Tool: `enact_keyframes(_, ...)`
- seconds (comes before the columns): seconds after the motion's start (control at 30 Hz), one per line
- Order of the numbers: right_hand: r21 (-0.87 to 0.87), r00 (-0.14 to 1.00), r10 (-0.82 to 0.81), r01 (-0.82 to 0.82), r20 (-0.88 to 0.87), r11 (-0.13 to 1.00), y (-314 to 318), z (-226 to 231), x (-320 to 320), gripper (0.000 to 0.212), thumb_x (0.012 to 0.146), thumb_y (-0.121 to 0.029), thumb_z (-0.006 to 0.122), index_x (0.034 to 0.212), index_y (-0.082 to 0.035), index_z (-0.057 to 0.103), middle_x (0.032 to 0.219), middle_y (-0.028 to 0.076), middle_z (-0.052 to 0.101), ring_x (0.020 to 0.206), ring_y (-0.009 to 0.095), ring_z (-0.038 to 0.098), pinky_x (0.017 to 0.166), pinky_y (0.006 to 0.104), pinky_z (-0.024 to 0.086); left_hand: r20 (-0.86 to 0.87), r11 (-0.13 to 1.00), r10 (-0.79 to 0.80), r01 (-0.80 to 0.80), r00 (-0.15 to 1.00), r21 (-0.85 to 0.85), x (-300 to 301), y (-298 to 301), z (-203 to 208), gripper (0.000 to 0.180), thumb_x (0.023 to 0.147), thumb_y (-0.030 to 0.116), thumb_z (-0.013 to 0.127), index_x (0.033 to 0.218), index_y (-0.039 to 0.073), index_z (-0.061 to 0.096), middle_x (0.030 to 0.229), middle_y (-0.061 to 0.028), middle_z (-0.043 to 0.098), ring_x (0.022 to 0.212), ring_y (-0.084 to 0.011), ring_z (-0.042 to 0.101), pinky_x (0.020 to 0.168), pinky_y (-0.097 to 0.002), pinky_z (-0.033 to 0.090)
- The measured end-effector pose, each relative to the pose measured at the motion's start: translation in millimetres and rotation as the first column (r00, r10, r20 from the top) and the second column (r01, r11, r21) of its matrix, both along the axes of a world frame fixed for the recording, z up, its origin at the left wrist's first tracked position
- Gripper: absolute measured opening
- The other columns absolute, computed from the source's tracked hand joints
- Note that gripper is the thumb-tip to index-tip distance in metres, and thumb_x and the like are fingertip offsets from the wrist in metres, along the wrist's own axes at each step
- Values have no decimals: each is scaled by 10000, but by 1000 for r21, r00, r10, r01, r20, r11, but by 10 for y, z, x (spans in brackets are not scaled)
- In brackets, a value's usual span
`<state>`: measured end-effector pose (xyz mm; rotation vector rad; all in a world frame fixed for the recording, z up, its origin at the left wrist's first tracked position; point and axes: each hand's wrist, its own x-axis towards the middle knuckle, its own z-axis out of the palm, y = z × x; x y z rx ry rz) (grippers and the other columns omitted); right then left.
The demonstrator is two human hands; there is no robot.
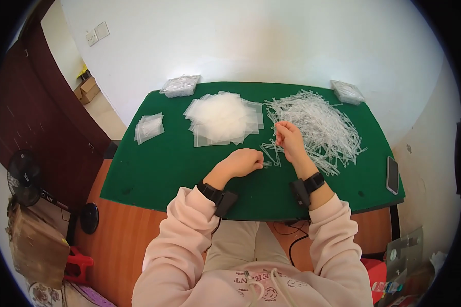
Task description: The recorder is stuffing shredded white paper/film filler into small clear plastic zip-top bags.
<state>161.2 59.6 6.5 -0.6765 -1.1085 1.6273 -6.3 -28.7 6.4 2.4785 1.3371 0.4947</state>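
Observation:
A large heap of thin clear plastic sticks (325, 125), some with looped ends, lies on the right half of the green-covered table. Over its left edge my right hand (290, 140) is closed with the fingertips pinched; what they hold is too small to make out. Lower and to the left, my left hand (243, 161) is closed, palm down, just above the cloth. Small clear stick ends (267, 164) poke out at its fingertips. Several loose sticks (271, 152) lie between my two hands. Beyond my left hand spreads a pile of flat translucent plastic bags (223, 118).
A smaller stack of filled bags (149, 127) lies at the left. Clear packs stand at the far left corner (180, 86) and far right corner (347, 92). A phone (392, 175) rests by the right edge. A black fan (25, 179) stands on the floor at left.

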Motion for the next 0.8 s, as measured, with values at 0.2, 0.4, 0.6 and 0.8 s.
enact_keyframes(0.2,30,999,16,-17,40,999,1,-110,22,127,854,-167,548,867,-41,560,655,-7,511,506,58,453,453,196,382,516,934,317,-167,796,-315,-11,158,1,95,828,138,547,811,46,558,694,-54,558,590,-148,534,549,-262,430)
enact_keyframes(0.4,-60,987,111,-105,113,993,-192,-105,-162,205,880,-200,511,970,-24,568,748,4,546,616,59,490,544,193,425,870,948,315,-90,380,-304,71,291,-122,124,886,145,513,871,38,572,724,6,533,603,-48,467,536,-175,379)
enact_keyframes(0.6,168,970,187,-213,158,963,-294,-241,-296,337,917,-253,451,1129,2,513,903,24,564,711,55,479,614,190,426,932,935,340,57,129,-349,276,242,-178,159,893,140,508,962,19,585,736,12,535,604,-47,466,552,-176,385)
enact_keyframes(0.8,169,986,153,-161,62,972,-325,-183,-300,383,932,-266,410,1176,19,492,973,56,588,721,59,488,647,189,422,917,910,356,158,177,-384,188,238,-288,185,899,168,498,969,21,586,795,-6,571,688,-70,512,625,-191,415)
